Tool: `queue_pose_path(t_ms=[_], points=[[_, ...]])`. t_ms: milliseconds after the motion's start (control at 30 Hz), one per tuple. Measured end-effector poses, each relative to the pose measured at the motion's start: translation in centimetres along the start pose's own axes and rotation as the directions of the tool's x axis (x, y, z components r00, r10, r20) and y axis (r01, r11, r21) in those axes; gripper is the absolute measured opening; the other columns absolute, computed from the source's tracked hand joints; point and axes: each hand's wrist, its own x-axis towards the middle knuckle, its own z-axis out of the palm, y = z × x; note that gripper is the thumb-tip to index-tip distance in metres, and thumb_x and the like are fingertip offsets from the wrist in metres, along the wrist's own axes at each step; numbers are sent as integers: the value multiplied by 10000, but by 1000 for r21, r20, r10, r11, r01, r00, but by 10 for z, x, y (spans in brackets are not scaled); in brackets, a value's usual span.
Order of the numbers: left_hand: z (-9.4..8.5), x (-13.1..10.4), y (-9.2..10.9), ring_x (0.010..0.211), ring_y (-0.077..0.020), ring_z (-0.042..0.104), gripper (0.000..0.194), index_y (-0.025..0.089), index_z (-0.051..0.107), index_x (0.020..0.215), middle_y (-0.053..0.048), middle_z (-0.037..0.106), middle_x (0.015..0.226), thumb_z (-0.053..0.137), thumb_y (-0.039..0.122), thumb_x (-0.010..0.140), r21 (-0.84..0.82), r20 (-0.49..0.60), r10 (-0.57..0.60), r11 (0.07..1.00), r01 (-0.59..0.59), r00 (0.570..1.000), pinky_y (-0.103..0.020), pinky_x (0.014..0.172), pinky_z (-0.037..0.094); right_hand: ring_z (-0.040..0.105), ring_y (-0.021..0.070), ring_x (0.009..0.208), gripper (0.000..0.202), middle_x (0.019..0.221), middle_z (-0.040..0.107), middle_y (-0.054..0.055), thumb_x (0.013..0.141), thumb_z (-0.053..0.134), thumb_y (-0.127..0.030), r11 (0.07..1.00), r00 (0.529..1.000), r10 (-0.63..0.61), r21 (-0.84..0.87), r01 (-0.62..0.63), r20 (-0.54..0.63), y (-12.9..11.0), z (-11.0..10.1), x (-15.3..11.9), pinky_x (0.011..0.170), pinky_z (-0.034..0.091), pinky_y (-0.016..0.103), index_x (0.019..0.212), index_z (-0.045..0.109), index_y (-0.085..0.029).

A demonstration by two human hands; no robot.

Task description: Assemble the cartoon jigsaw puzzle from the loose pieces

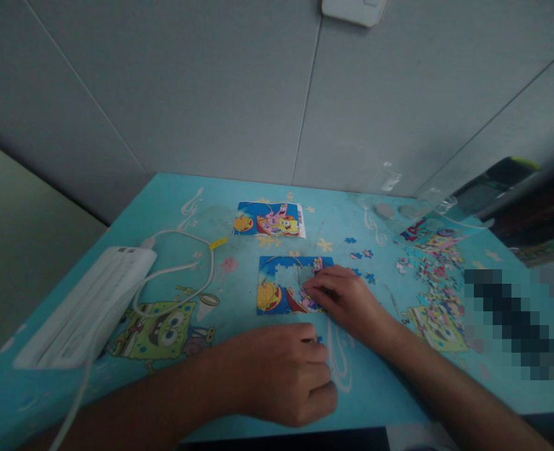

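A partly assembled cartoon jigsaw puzzle lies on the table, its blue border joined around an open middle. My right hand reaches over its right side. The thumb and fingers are pinched together at the inner edge of the gap; what they hold, if anything, is hidden. Nearer to me, my left hand is curled into a fist just below the puzzle. A bit of a blue puzzle piece shows between its thumb and index finger. Behind the puzzle lies a reference picture card with the same cartoon scene.
Several loose blue pieces lie right of the puzzle. Farther right spreads a heap of mixed pieces by a clear bag. A white power strip with a looped white cable occupies the left. A grey wall bounds the back.
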Motion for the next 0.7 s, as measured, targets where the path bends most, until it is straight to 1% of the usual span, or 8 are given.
queue_pose_path(t_ms=[200,333,400,533,633,700], points=[[0,0,0,619,-167,504,170,199,601,752,15,548,628,577,152,914,1,-4,8,1000,-8,1000,-365,583,358,648,189,872,134,914,715,39,954,621,-243,1000,1000,-17,22,16,4,4,4,0,808,500,340,983,751,-237],[1,-1,0,627,-169,514,163,202,598,750,19,548,620,595,161,907,2,-7,1,1000,0,1000,-363,601,365,649,195,882,139,917,711,43,951,623,-247,999,1000,-16,35,16,-23,5,5,0,828,507,351,985,758,-244],[1,-1,0,629,-166,517,155,202,599,747,20,549,620,615,168,897,6,-18,-4,1000,4,1000,-358,609,366,650,195,893,159,941,707,50,961,602,-234,999,998,0,44,3,-61,5,0,0,833,511,349,1008,754,-246],[0,-2,1,641,-164,522,141,200,615,766,16,557,632,615,168,903,13,-31,-2,1000,2,1000,-359,617,362,651,192,880,217,970,687,64,984,542,-209,996,983,80,50,-73,-166,7,-16,-1,806,516,340,1085,731,-239],[-2,-2,0,652,-166,523,152,198,617,776,14,559,646,589,164,921,-1,-16,0,1000,0,1000,-364,612,353,647,203,868,211,934,685,65,980,542,-210,995,978,100,17,-98,-184,9,-23,-1,804,505,356,1070,732,-231],[-4,-3,-4,679,-172,530,150,193,627,816,10,572,674,558,170,947,4,-1,-21,1000,21,1000,-372,633,363,642,203,866,207,924,683,64,979,541,-211,995,977,99,9,-99,-187,9,-23,-1,798,498,352,1058,732,-225]])
